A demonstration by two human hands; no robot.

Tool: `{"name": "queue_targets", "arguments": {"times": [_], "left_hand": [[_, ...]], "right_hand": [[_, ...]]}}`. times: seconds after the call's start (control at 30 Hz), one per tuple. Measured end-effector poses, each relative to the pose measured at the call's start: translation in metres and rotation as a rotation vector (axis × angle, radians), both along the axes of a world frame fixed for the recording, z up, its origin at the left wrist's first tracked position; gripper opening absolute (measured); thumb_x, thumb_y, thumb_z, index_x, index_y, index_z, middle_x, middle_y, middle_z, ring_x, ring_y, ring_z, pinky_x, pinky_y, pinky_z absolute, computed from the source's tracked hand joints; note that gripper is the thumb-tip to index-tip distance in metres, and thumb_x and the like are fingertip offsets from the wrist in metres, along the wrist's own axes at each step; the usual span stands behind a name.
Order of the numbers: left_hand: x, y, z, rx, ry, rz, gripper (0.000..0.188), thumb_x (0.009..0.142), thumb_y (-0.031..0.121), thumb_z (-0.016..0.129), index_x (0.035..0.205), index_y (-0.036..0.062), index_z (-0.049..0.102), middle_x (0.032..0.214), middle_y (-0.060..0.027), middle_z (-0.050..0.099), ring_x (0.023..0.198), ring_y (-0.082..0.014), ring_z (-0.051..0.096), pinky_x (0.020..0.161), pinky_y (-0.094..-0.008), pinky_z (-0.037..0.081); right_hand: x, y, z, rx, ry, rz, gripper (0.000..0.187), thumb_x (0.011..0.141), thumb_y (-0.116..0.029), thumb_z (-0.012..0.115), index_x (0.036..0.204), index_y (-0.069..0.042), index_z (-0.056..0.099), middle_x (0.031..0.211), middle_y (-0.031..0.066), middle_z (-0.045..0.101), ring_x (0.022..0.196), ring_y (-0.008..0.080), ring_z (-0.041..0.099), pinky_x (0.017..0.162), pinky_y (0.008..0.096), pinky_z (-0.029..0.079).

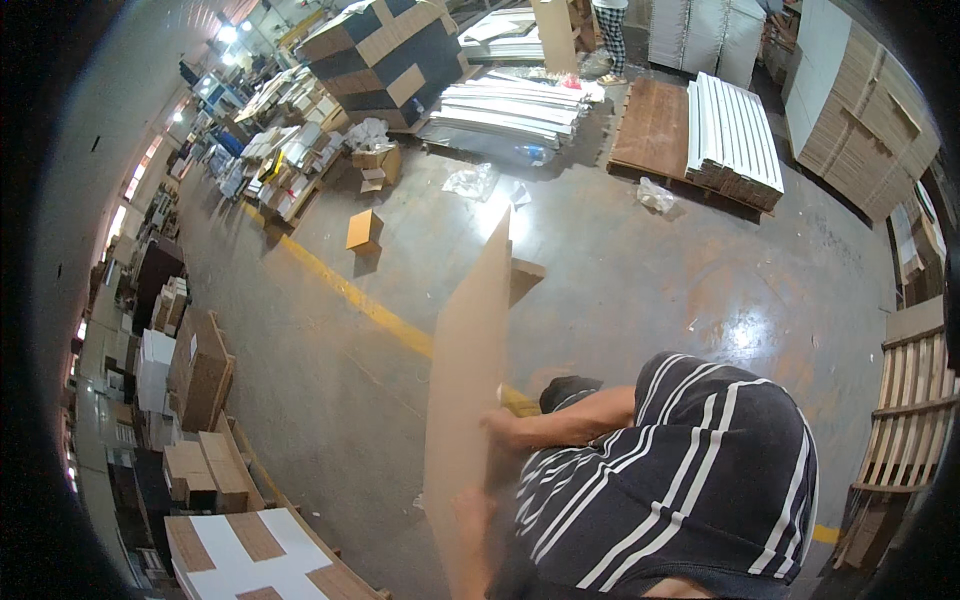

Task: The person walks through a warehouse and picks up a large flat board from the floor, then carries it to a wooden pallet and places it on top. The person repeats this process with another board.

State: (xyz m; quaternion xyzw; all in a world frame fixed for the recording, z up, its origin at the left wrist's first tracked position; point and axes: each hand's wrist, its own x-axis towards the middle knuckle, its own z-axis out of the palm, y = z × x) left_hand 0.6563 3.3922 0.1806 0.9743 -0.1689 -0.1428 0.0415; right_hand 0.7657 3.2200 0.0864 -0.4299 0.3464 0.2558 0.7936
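A tall brown cardboard sheet (pixel 465 335) stands upright in front of me, a small brown piece (pixel 525 280) jutting from behind its far right side. My right hand (pixel 507 428) is closed on the sheet's right edge, the arm reaching leftward out of a black-and-white striped sleeve. Low down, my left hand (pixel 474 505) is against the face of the same sheet. It is smeared by motion, and its fingers cannot be made out. A dark shoe (pixel 568 390) shows beyond my right forearm.
A small orange-brown box (pixel 364 231) sits on the floor by a yellow line (pixel 350 292). Pallets with white strips (pixel 735 135) and a taped dark stack (pixel 385 60) stand ahead. Cartons (pixel 200 370) line the left; a slatted wooden pallet (pixel 915 410) leans at right. Another person (pixel 611 38) stands far off.
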Motion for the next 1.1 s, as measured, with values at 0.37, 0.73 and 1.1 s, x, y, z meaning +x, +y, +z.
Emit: {"name": "queue_targets", "arguments": {"times": [0.37,0.73,1.1], "left_hand": [[-0.101,-0.180,0.007,-0.065,0.138,0.128,0.020,0.064,0.018,0.061,0.074,0.0007,0.060,0.079,-0.0204,0.059,0.073,-0.0391,0.059,0.063,-0.0459,0.047],[-0.212,-0.341,0.004,0.045,-0.025,0.180,0.017,0.063,0.016,0.062,0.071,0.0016,0.059,0.073,-0.0185,0.060,0.067,-0.0372,0.059,0.060,-0.0448,0.047],[-0.371,-0.478,-0.002,-0.079,0.003,0.252,0.010,0.068,0.008,0.060,0.076,0.0029,0.063,0.076,-0.0174,0.062,0.072,-0.0339,0.062,0.059,-0.0425,0.049]], "right_hand": [[-0.094,-0.163,-0.007,0.063,0.018,0.089,0.025,0.066,-0.018,0.060,0.083,0.000,0.053,0.079,0.0114,0.051,0.066,0.0227,0.049,0.059,0.0385,0.038],[-0.201,-0.310,-0.003,0.098,0.026,0.123,0.030,0.065,-0.021,0.062,0.085,0.000,0.054,0.076,0.0116,0.051,0.062,0.0218,0.047,0.058,0.0388,0.037],[-0.349,-0.475,0.020,0.217,0.268,0.203,0.015,0.076,-0.014,0.058,0.083,-0.003,0.052,0.078,0.0107,0.050,0.071,0.0239,0.048,0.064,0.0434,0.041]]}}
